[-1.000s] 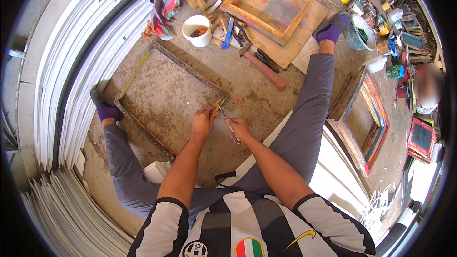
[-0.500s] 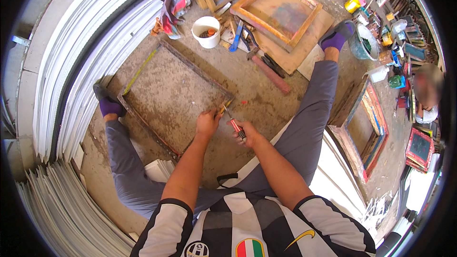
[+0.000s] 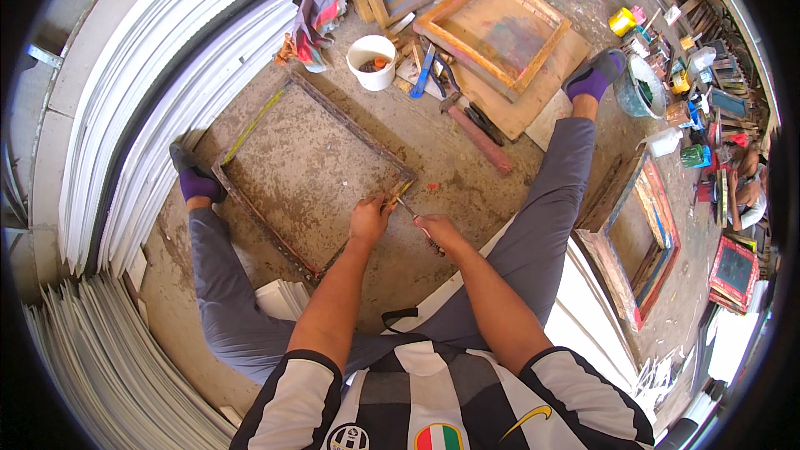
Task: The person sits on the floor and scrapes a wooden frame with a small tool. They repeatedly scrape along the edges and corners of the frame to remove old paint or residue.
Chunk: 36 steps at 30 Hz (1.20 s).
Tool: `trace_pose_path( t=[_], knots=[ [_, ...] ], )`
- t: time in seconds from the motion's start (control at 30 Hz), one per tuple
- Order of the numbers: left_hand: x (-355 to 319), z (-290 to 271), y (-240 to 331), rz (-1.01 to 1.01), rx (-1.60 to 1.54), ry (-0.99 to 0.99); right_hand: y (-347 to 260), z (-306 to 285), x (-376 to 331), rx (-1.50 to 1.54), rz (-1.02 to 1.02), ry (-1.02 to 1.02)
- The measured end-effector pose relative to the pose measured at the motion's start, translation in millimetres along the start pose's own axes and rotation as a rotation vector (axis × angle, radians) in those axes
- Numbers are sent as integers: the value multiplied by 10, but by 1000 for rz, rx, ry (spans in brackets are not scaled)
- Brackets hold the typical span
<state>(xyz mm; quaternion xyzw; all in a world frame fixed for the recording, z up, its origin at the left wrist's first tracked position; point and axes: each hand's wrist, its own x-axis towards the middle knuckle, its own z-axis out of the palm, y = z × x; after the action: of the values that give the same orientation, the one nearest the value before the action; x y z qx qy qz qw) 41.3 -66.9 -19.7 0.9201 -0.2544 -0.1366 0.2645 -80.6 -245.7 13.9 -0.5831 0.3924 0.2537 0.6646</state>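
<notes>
A dark, worn rectangular frame (image 3: 264,223) lies on the floor between my legs, a yellow-green strip along its far left side. My left hand (image 3: 369,219) is closed on the frame's near right side, close to its right corner. My right hand (image 3: 439,234), just right of it, is wrapped round a screwdriver (image 3: 407,207) whose metal shaft points up and left. The shaft's tip is at the frame's edge beside my left fingers; whether it touches the wood I cannot tell. My right fingers hide most of the red and black handle.
Beyond the frame stand a white bucket (image 3: 372,63), blue-handled cutter (image 3: 423,72), pliers (image 3: 444,75) and a hammer (image 3: 477,140). Stacked white sheets (image 3: 158,92) line the left. An orange-brown frame (image 3: 542,62) lies at the back, a multicoloured frame (image 3: 596,246) at right. A co-worker (image 3: 752,192) sits far right.
My right hand has turned, so the screwdriver lies at a flatter slant and its handle is more covered. My left hand stays on the frame. The whole view has shifted slightly.
</notes>
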Motion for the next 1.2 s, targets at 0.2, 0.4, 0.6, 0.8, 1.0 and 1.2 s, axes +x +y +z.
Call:
trace_pose_path(
  t=[0.2,0.4,0.6,0.8,1.0,1.2],
  knots=[
    [8,-46,59,9,2,-3,-44,160,-128,-644,-470,427],
    [10,-59,52,-10,-10,-22,-226,191,-285,-690,-383,412],
    [17,-40,45,-38,31,-47,-232,193,-259,-659,-364,400],
    [4,6,-1,5,7,8,-371,308,-331,-745,-280,381],
    [13,-6,9,20,-6,20,-383,326,-346,-711,-282,389],
    [9,-39,44,16,-28,26,-443,362,-402,-734,-266,398]
  ],
)
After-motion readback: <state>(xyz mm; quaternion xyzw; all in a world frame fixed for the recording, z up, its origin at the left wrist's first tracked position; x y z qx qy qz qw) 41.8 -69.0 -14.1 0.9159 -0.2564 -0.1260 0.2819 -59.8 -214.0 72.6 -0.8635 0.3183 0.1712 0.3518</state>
